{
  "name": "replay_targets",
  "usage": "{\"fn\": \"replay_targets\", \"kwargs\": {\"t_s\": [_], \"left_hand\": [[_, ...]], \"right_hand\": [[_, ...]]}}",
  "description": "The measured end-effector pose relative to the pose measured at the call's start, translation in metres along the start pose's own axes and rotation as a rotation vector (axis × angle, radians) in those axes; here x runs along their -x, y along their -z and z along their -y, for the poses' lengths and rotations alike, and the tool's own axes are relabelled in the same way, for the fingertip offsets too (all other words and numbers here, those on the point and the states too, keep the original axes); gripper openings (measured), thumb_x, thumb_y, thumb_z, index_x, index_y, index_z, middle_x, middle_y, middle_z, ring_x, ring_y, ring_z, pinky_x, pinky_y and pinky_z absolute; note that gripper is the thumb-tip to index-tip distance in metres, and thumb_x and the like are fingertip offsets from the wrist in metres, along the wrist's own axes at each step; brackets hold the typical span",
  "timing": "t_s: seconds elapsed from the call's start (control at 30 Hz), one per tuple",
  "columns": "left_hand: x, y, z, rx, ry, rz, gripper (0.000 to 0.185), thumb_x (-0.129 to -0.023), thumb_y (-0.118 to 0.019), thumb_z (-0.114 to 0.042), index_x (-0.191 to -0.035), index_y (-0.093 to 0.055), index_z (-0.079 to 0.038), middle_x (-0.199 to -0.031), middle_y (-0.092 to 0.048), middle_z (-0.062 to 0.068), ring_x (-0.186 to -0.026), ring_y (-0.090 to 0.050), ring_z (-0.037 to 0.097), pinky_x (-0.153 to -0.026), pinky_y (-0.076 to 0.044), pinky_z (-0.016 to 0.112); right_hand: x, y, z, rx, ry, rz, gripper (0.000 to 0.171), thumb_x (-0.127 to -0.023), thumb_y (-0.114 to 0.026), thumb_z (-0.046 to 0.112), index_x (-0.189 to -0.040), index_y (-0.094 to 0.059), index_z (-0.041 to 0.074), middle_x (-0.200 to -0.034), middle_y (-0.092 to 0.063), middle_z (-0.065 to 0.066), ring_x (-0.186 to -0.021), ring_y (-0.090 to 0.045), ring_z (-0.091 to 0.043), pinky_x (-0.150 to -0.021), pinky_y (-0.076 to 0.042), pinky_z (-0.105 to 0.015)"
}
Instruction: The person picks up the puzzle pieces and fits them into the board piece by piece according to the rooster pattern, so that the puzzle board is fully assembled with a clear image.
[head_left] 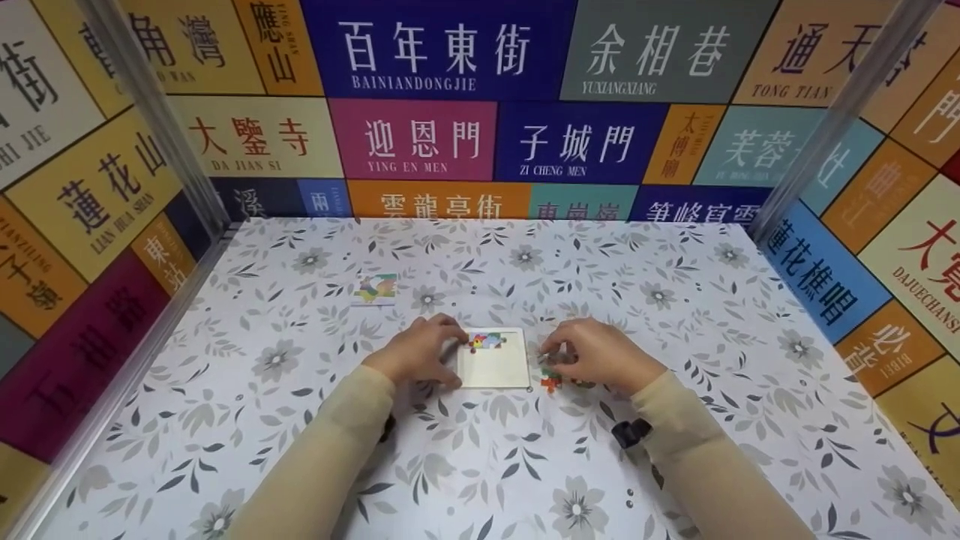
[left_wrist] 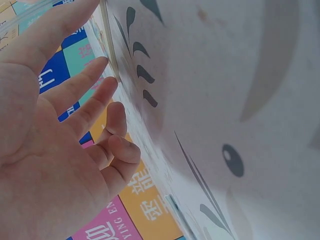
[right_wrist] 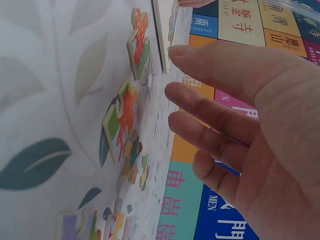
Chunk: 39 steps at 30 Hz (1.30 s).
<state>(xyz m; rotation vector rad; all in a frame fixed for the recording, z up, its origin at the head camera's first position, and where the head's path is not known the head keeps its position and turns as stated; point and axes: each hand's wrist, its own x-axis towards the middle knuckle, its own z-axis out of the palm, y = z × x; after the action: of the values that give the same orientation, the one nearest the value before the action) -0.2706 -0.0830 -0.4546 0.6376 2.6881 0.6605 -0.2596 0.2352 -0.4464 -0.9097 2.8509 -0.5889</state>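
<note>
A shallow cream puzzle tray (head_left: pixel 492 371) lies in the middle of the table, with a few joined puzzle pieces (head_left: pixel 489 341) near its far edge. My left hand (head_left: pixel 422 351) rests at the tray's left side, thumb near the close corner and fingertips touching the edge. Just right of the tray, my right hand (head_left: pixel 602 354) hovers over loose jigsaw pieces (head_left: pixel 551 382). Its fingers are loosely bent, with nothing visible between them in the right wrist view. There, an orange and green piece (right_wrist: pixel 120 120) lies on the cloth below the fingers.
A small colourful picture card (head_left: pixel 375 289) lies at the back left. Grey leaves and flowers pattern the white tablecloth (head_left: pixel 292 465). Panels with large lettering (head_left: pixel 420 139) stand behind the table and along both sides.
</note>
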Motion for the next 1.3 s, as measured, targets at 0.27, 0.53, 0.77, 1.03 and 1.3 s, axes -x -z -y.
{"fn": "replay_targets", "kwargs": {"t_s": [0.27,0.53,0.77,1.03,1.3], "left_hand": [[-0.0001,0.0008,-0.0013,-0.015,-0.003,0.001,0.068,-0.076,-0.093,-0.03,-0.137,-0.066,-0.02,-0.15,-0.051,0.003,-0.133,-0.047,0.031,-0.112,-0.043,0.05],[-0.0008,0.0005,-0.0001,-0.011,-0.001,-0.009,0.067,-0.075,-0.093,-0.03,-0.136,-0.067,-0.019,-0.149,-0.051,0.004,-0.132,-0.048,0.032,-0.112,-0.043,0.05],[-0.0006,0.0002,-0.0004,-0.009,0.005,-0.002,0.067,-0.076,-0.092,-0.029,-0.136,-0.066,-0.02,-0.149,-0.051,0.003,-0.131,-0.048,0.03,-0.111,-0.044,0.05],[-0.0005,-0.0002,-0.0014,-0.001,0.023,0.008,0.067,-0.076,-0.092,-0.03,-0.137,-0.065,-0.021,-0.15,-0.05,0.001,-0.133,-0.047,0.029,-0.113,-0.043,0.049],[-0.001,-0.0003,0.001,-0.026,-0.024,-0.004,0.065,-0.076,-0.092,-0.027,-0.136,-0.067,-0.019,-0.15,-0.051,0.004,-0.131,-0.047,0.032,-0.111,-0.044,0.05]], "right_hand": [[0.007,0.0008,-0.0054,-0.043,0.044,0.035,0.021,-0.081,-0.084,0.019,-0.102,-0.081,0.019,-0.092,-0.076,0.001,-0.079,-0.069,-0.019,-0.071,-0.052,-0.028],[0.0073,-0.0008,-0.0082,-0.092,0.044,0.081,0.028,-0.077,-0.088,0.018,-0.103,-0.08,0.018,-0.093,-0.076,0.002,-0.079,-0.069,-0.013,-0.071,-0.054,-0.027],[0.0084,-0.0045,-0.0093,-0.092,0.033,0.076,0.025,-0.077,-0.087,0.018,-0.101,-0.081,0.02,-0.091,-0.076,0.005,-0.079,-0.07,-0.013,-0.071,-0.054,-0.027],[0.0075,-0.0035,-0.0065,-0.056,0.027,0.039,0.021,-0.077,-0.085,0.013,-0.097,-0.083,0.021,-0.088,-0.077,0.005,-0.075,-0.069,-0.016,-0.066,-0.052,-0.024],[0.0015,-0.0021,-0.0018,0.045,0.067,-0.013,0.017,-0.078,-0.084,0.019,-0.095,-0.084,0.023,-0.091,-0.074,0.008,-0.074,-0.061,-0.015,-0.067,-0.048,-0.027]]}}
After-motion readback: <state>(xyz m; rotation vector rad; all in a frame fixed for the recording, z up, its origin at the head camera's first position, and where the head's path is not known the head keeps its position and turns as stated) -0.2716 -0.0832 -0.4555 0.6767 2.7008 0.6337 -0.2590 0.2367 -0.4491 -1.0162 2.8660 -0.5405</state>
